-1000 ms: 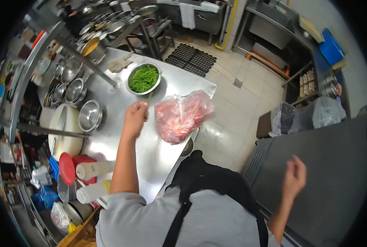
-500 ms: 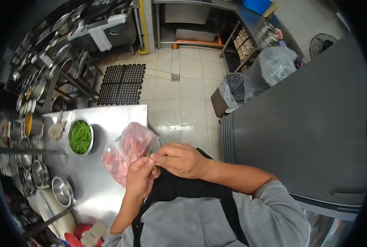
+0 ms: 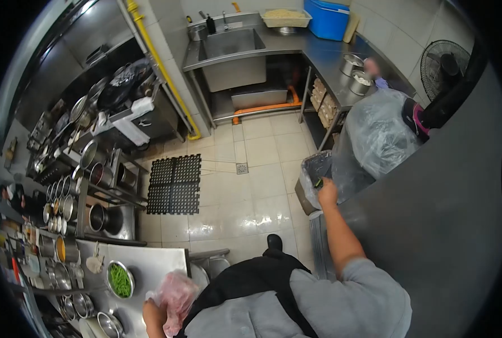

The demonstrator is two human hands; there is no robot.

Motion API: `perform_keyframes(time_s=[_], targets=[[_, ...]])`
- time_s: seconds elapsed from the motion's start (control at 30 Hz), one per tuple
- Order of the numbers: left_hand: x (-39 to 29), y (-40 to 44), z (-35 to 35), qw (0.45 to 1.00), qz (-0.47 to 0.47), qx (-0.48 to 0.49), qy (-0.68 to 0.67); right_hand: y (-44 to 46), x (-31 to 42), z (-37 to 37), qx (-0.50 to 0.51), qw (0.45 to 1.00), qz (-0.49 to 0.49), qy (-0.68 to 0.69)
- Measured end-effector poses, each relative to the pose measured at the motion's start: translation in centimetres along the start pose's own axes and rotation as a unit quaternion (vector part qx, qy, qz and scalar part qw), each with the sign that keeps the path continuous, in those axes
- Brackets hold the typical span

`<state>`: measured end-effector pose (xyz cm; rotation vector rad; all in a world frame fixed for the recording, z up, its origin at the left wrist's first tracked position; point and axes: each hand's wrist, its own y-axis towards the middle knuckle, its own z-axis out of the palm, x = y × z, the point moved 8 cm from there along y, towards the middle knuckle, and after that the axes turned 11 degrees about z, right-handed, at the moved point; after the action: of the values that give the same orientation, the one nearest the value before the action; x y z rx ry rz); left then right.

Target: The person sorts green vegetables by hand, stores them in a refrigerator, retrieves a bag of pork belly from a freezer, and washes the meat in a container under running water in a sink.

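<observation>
My right hand (image 3: 327, 192) is stretched out over a lined bin (image 3: 306, 188), its fingers closed on a small green piece (image 3: 318, 183). At the lower left, my left hand (image 3: 152, 312) is beside the plastic bag of pink meat (image 3: 177, 296) on the steel table (image 3: 155, 258); its fingers are partly hidden, so I cannot tell whether it grips the bag. A metal bowl of cut green vegetables (image 3: 119, 280) sits left of the bag.
Empty metal bowls (image 3: 110, 325) stand on the table's left part. A black mat (image 3: 174, 185) lies on the tiled floor. A sink (image 3: 231, 45) and a blue box (image 3: 326, 19) are at the back. Clear plastic bags (image 3: 383, 132) bulge beside the bin.
My hands, together in front of me before, have moved apart. The right one has reached over the bin with the green piece; the left is down by the meat bag. The view has shifted.
</observation>
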<state>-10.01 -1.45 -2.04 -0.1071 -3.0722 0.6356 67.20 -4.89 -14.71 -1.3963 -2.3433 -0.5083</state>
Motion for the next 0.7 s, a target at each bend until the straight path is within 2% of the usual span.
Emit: perform_keyframes(time_s=[0.03, 0.07, 0.1, 0.13, 0.17, 0.2, 0.23, 0.3, 0.33, 0.37, 0.43, 0.47, 0.53, 0.7], targets=[[-1.0, -0.1, -0.5, 1.0, -0.019, 0.007, 0.011, 1.6, -5.1, 4.0, 0.015, 0.988, 0.092, -0.119], [-1.8, 0.0, -1.1, 0.999, -0.04, -0.016, -0.014, 3.7, -10.3, 11.9, 0.147, 0.952, 0.085, -0.256], [-2.0, 0.3, -1.1, 0.996, -0.064, -0.042, -0.041, 2.9, -9.6, 9.5, 0.146, 0.951, 0.271, -0.035], [-2.0, 0.3, -1.2, 0.985, -0.069, -0.161, -0.015, 3.0, -7.2, 9.4, 0.18, 0.954, 0.229, -0.07], [-2.9, 0.8, -1.5, 0.984, -0.096, -0.152, -0.021, 2.9, -5.4, 9.9, 0.214, 0.953, 0.187, -0.108], [-3.9, 0.9, -1.9, 0.982, -0.122, -0.14, -0.029, 3.2, -4.9, 12.5, 0.253, 0.947, 0.18, -0.079], [-4.9, 1.1, -2.3, 0.982, -0.12, -0.141, -0.036, 3.3, -2.4, 13.0, 0.308, 0.938, 0.129, -0.097], [-3.9, 2.4, -1.0, 0.992, -0.119, -0.041, 0.008, 3.8, 0.4, 16.0, 0.394, 0.907, 0.063, -0.135], [-0.1, 4.4, 2.9, 0.988, -0.131, 0.085, -0.007, 4.5, 1.2, 18.4, 0.426, 0.89, 0.048, -0.156], [3.0, 5.0, 4.8, 0.988, -0.149, 0.013, -0.03, 6.0, 1.7, 20.1, 0.423, 0.892, 0.044, -0.155], [1.3, 6.0, 3.6, 0.98, -0.165, -0.098, -0.053, 7.2, 4.8, 22.6, 0.478, 0.847, -0.085, -0.218], [-1.8, 8.0, 3.1, 0.979, -0.162, -0.112, -0.048, 8.8, 5.5, 23.9, 0.478, 0.847, -0.084, -0.219], [-6.3, 11.7, 2.3, 0.98, -0.155, -0.114, -0.05, 12.8, 7.4, 26.2, 0.439, 0.888, -0.058, -0.123], [-12.6, 23.4, 0.6, 0.985, -0.133, -0.098, -0.057, 20.9, 12.0, 29.1, 0.388, 0.914, -0.096, -0.074]])
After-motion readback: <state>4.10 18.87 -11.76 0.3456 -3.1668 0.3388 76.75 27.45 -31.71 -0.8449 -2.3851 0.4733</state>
